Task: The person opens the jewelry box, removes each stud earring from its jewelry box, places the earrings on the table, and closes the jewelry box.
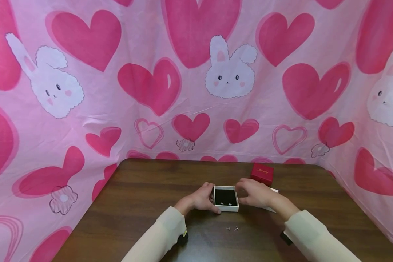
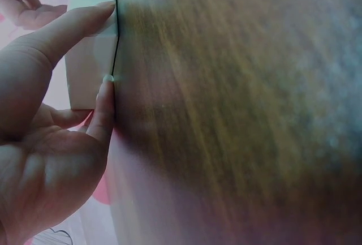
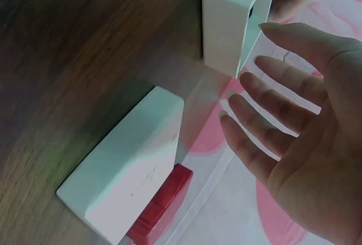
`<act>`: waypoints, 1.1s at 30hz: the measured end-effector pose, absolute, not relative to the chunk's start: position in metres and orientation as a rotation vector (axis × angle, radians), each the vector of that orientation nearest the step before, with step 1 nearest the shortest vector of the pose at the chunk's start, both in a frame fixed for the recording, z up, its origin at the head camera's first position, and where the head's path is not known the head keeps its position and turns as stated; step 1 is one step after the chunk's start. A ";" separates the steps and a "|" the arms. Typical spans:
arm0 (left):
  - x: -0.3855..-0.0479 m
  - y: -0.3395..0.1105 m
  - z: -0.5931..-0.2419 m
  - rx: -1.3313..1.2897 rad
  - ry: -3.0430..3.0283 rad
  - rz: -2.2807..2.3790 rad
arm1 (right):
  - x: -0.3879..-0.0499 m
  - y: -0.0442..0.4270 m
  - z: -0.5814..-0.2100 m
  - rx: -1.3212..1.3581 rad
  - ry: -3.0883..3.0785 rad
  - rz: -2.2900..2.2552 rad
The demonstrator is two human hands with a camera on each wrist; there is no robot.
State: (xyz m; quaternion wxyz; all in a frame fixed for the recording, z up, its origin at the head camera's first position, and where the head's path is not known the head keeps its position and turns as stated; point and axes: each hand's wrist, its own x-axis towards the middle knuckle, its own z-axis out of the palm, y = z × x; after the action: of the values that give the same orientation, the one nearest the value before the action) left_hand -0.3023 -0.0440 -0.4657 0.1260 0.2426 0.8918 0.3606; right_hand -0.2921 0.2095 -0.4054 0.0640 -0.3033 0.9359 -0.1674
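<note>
Cream sleeves [image 1: 155, 238] nearest, left hand [image 1: 203, 198] gripping left end of topless white box [image 1: 228, 209], small earrings [image 1: 230, 204] inside, on wooden table [image 1: 134, 193]; right hand [image 1: 256, 193] relaxed, fingers parted, nothing seen held, by box's right rim.

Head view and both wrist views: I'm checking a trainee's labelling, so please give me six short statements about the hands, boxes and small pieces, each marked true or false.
1. The left hand grips the open white box. True.
2. The insert in that box is red. False: the insert is black.
3. Two small pieces lie on the table, nearer the person than the open white box. True.
4. The red box stands on the left hand's side. False: it is on the right hand's side, farther back.
5. Another white piece lies apart from the open white box. True.
6. The right hand grips the red box. False: the right wrist view shows them apart.
</note>
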 end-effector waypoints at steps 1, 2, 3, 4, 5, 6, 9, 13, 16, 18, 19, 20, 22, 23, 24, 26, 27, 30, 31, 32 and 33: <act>-0.303 -0.044 -0.466 0.706 2.597 1.047 | -0.292 0.208 -0.406 -0.923 2.818 -0.517; -0.303 -0.044 -0.466 0.706 2.598 1.045 | -0.292 0.207 -0.406 -0.939 2.810 -0.526; -0.303 -0.044 -0.466 0.706 2.599 1.044 | -0.291 0.206 -0.406 -0.954 2.807 -0.530; -0.303 -0.044 -0.466 0.707 2.597 1.043 | -0.291 0.204 -0.406 -0.971 2.804 -0.532; -0.303 -0.044 -0.466 0.709 2.597 1.044 | -0.291 0.203 -0.407 -0.987 2.803 -0.534; -0.303 -0.044 -0.466 0.711 2.597 1.045 | -0.292 0.202 -0.407 -1.006 2.803 -0.532; -0.302 -0.045 -0.464 0.715 2.590 1.057 | -0.293 0.198 -0.410 -1.074 2.802 -0.524; -0.302 -0.045 -0.464 0.717 2.591 1.054 | -0.294 0.193 -0.414 -1.170 2.789 -0.515; -0.303 -0.045 -0.465 0.719 2.595 1.047 | -0.295 0.190 -0.415 -1.167 2.776 -0.517; -0.303 -0.045 -0.465 0.721 2.594 1.051 | -0.295 0.188 -0.415 -1.157 2.769 -0.518; -0.304 -0.045 -0.465 0.722 2.594 1.052 | -0.295 0.188 -0.415 -1.142 2.765 -0.519; -0.304 -0.045 -0.465 0.723 2.595 1.053 | -0.295 0.187 -0.415 -1.133 2.765 -0.514; -0.304 -0.045 -0.465 0.722 2.596 1.055 | -0.295 0.185 -0.415 -1.129 2.766 -0.499; -0.304 -0.045 -0.465 0.722 2.595 1.056 | -0.295 0.185 -0.415 -1.123 2.765 -0.495; -0.304 -0.045 -0.465 0.721 2.596 1.055 | -0.295 0.184 -0.416 -1.113 2.765 -0.490; -0.304 -0.045 -0.465 0.718 2.594 1.054 | -0.296 0.182 -0.417 -1.086 2.762 -0.491; -0.304 -0.045 -0.465 0.714 2.591 1.055 | -0.296 0.181 -0.418 -1.065 2.759 -0.495; -0.304 -0.045 -0.466 0.708 2.583 1.053 | -0.298 0.178 -0.421 -1.000 2.760 -0.511; -0.304 -0.045 -0.465 0.706 2.580 1.055 | -0.298 0.177 -0.422 -0.978 2.762 -0.513; -0.304 -0.045 -0.465 0.704 2.579 1.056 | -0.298 0.176 -0.422 -0.961 2.765 -0.518; -0.304 -0.045 -0.465 0.703 2.575 1.061 | -0.299 0.175 -0.422 -0.946 2.768 -0.515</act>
State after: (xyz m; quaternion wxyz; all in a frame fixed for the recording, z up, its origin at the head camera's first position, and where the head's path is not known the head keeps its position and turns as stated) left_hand -0.3040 -0.0452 -0.4645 0.1342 0.2424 0.8883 0.3662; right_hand -0.2990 0.1753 -0.4224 0.0855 -0.3173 0.9285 -0.1727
